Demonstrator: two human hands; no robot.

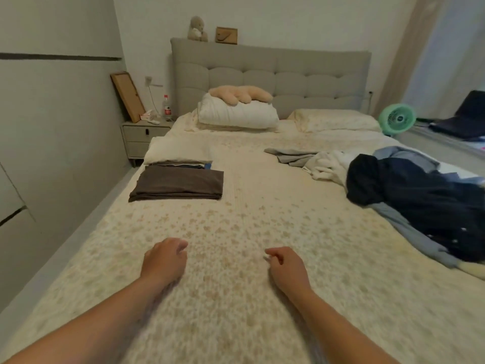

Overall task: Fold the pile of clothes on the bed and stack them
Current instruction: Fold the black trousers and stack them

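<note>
While fingers (181, 246) curl empty, clothes pile (409, 190) lies well apart.

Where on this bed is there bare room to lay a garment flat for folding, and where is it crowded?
The widest bare patch is mid-bed, bordered by the folded brown garment on the left, the unfolded pile on the right, and the left hand and right hand nearest the camera. The right side is crowded with clothes; the pillows fill the head end.
</note>
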